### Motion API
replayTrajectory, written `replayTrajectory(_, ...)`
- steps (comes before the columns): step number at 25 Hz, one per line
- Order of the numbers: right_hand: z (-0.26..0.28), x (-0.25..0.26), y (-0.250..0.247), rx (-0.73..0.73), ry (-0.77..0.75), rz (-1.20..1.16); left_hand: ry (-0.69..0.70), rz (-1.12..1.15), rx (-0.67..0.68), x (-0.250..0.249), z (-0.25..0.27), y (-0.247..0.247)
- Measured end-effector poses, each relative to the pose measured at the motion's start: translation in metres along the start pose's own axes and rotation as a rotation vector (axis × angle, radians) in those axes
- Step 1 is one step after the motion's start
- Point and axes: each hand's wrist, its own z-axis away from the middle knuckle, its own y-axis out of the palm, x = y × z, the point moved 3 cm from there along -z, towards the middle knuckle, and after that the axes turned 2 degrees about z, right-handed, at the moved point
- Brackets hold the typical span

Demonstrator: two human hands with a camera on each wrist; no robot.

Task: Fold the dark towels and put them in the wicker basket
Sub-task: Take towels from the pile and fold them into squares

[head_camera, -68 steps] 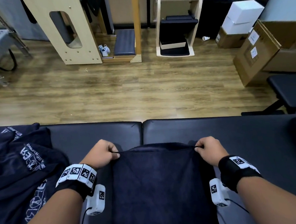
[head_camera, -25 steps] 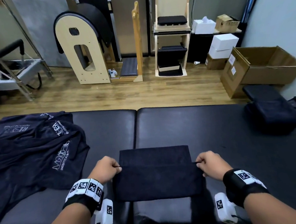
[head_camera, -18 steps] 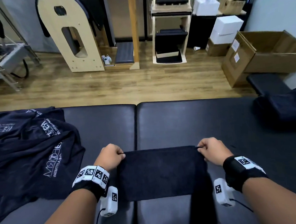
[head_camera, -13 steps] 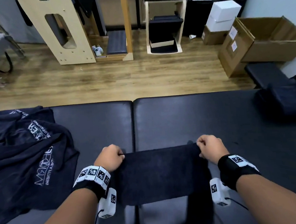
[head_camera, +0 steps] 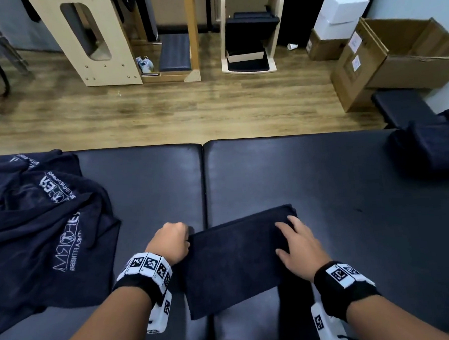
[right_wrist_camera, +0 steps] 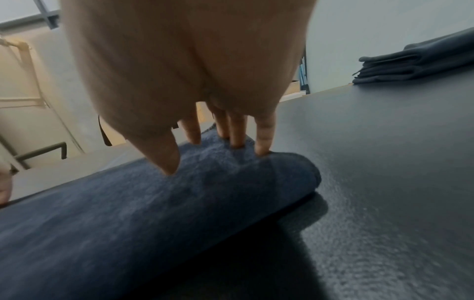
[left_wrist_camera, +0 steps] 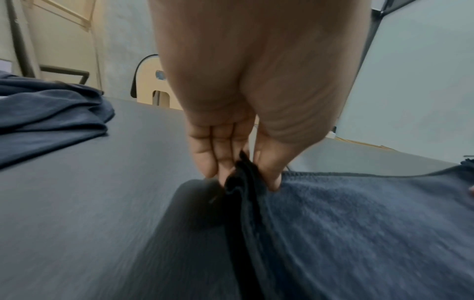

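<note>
Both hands met the folded dark towel [head_camera: 236,258] on the black padded table [head_camera: 350,188]: the left hand [head_camera: 170,242] pinched its left edge, while the right hand [head_camera: 300,249] pressed flat, fingers spread, on its right end.

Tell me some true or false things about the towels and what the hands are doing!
1. The left hand pinches the left edge of the folded towel. True.
2. The right hand is curled in a fist, gripping a towel corner. False: its fingers are spread, pressing down on top of the towel.
3. A heap of unfolded dark towels with white lettering lies on the left of the black padded table. True.
4. The folded towel is already in a wicker basket. False: it lies on the table, and no basket shows.
5. A stack of folded towels sits at the table's far right. True.
</note>
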Motion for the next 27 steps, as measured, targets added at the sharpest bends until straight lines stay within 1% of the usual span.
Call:
replayTrajectory(2,0.001,-0.001,0.001,0.007,0.041,0.059,-0.034,-0.023,0.043,0.000,0.019,0.008)
replayTrajectory(4,0.003,-0.002,0.000,0.014,0.047,0.112,-0.062,-0.032,0.077,-0.002,0.040,0.020)
replayTrajectory(8,0.027,0.006,0.013,-0.058,-0.058,0.236,-0.064,-0.073,0.121,-0.019,0.079,0.058)
replayTrajectory(10,0.047,0.010,0.024,-0.070,-0.126,0.271,-0.035,-0.042,0.161,-0.037,0.099,0.085)
replayTrajectory(13,0.079,0.009,0.043,0.044,-0.231,0.261,0.011,0.019,0.215,-0.062,0.125,0.118)
replayTrajectory(15,0.100,0.003,0.056,0.132,-0.300,0.317,0.018,-0.031,0.199,-0.071,0.139,0.123)
replayTrajectory(17,0.118,-0.001,0.066,0.137,-0.322,0.376,0.025,-0.139,0.174,-0.073,0.150,0.117)
replayTrajectory(19,0.133,0.000,0.073,0.106,-0.313,0.399,0.092,-0.226,0.129,-0.077,0.161,0.112)
replayTrajectory(21,0.144,0.004,0.080,0.099,-0.311,0.417,0.227,-0.227,0.121,-0.087,0.166,0.114)
replayTrajectory(23,0.152,0.007,0.089,0.103,-0.300,0.449,0.346,-0.297,0.126,-0.096,0.165,0.122)
replayTrajectory(27,0.160,0.010,0.104,0.118,-0.245,0.504,0.418,-0.521,0.083,-0.102,0.156,0.131)
